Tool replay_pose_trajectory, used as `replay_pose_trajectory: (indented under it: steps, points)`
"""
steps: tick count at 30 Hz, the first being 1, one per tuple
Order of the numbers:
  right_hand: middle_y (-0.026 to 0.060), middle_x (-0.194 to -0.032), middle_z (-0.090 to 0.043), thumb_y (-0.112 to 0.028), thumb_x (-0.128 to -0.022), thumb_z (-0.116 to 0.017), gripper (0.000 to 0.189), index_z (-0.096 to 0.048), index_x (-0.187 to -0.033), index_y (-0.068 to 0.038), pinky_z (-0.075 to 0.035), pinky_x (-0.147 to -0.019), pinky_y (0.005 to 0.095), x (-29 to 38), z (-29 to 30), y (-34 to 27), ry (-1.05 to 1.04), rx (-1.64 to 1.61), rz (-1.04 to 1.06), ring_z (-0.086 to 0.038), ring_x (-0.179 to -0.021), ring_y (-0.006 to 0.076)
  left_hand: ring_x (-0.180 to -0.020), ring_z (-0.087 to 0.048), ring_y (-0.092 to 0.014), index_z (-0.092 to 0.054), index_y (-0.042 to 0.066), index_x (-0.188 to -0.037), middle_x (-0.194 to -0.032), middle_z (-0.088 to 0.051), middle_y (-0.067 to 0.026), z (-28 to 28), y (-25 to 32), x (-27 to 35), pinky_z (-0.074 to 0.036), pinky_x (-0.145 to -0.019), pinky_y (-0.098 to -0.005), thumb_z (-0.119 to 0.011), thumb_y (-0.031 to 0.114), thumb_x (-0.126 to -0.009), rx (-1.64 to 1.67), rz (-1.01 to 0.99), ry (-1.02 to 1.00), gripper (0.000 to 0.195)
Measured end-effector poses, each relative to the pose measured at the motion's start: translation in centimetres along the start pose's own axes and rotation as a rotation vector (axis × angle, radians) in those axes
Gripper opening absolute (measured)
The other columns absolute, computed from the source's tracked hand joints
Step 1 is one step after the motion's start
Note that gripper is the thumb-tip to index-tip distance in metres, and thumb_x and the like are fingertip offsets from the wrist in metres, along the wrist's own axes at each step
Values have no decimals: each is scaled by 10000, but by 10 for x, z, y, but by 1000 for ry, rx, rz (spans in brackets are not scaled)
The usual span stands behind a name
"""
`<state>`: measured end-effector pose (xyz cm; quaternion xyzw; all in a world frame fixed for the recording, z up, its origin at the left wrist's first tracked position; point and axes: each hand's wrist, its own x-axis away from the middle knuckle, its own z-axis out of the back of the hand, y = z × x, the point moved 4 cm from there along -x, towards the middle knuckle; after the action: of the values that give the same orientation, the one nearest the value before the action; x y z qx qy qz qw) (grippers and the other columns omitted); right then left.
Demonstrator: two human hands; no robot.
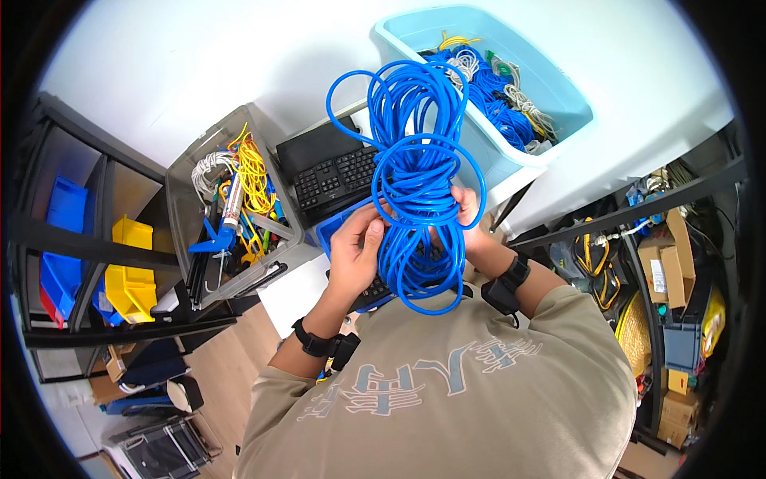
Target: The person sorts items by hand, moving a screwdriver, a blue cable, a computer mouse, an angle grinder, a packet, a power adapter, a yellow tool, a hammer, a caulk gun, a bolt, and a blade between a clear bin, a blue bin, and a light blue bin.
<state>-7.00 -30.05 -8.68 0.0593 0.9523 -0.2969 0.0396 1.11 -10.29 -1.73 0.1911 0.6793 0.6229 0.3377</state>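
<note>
A large bundle of blue cable hangs in front of my chest, held up between both hands. It is gathered at the middle, with loops fanning out above and below. My left hand grips the bundle from the left side, thumb toward me and fingertips behind the coils. On the opposite side my right hand closes on the gathered middle, partly hidden by an outer loop. Behind the bundle lies a black keyboard, partly covered by the coils. Black straps with small boxes circle both wrists.
A light-blue tub of bundled cables stands at the back right. To the left, a clear grey bin holds yellow cable, a caulking gun and tools. Black shelving with yellow and blue bins flanks the left; loaded shelves flank the right.
</note>
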Motion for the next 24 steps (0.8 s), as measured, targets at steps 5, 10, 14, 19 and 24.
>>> replay_pose_trajectory:
  steps: [5, 10, 14, 19, 24]
  points:
    - [191, -1299, -701, -447, -1021, -543, 600, -589, -1360, 45, -550, -1032, 450, 4, -35, 2, 157, -137, -29, -691, -1162, 326, -1092, -677, -167, -720, 19, -1128, -1285, -664, -135, 11, 13, -2, -562, -797, -282, -744, 98, -965, 67, -119, 47, 183]
    - [139, -1386, -643, -330, -1014, -563, 594, -431, -1526, -58, -475, -1126, 437, 1, -56, -6, 117, 144, 47, -643, -1250, 262, -968, -676, -127, -700, -7, -1067, -1117, -691, -69, 18, 5, -5, -546, -817, -267, -759, 63, -936, 113, 23, -37, 159]
    - [136, -1397, -624, -352, -997, -603, 668, -375, -1551, -55, -474, -1127, 420, 0, -67, -22, 144, 269, 16, -633, -1258, 239, -904, -668, -112, -673, -35, -1040, -1047, -692, -64, 14, 14, -20, -543, -799, -266, -742, 90, -965, -73, 4, -16, 161]
    - [102, -1386, -583, -381, -969, -614, 716, -368, -1527, -5, -420, -1135, 366, -14, -69, -51, 4, 347, 96, -559, -1275, 168, -783, -725, -212, -660, -20, -953, -987, -692, -128, -11, 28, -45, -575, -695, -309, -789, 111, -917, -405, -228, -8, 188]
    - [123, -1361, -587, -255, -990, -572, 622, -377, -1517, 13, -429, -1120, 365, -25, -54, -123, 44, 332, 147, -566, -1245, 172, -784, -717, -209, -682, -25, -1012, -998, -712, -109, -42, 16, -92, -579, -740, -340, -786, 125, -924, -367, -178, -25, 203]
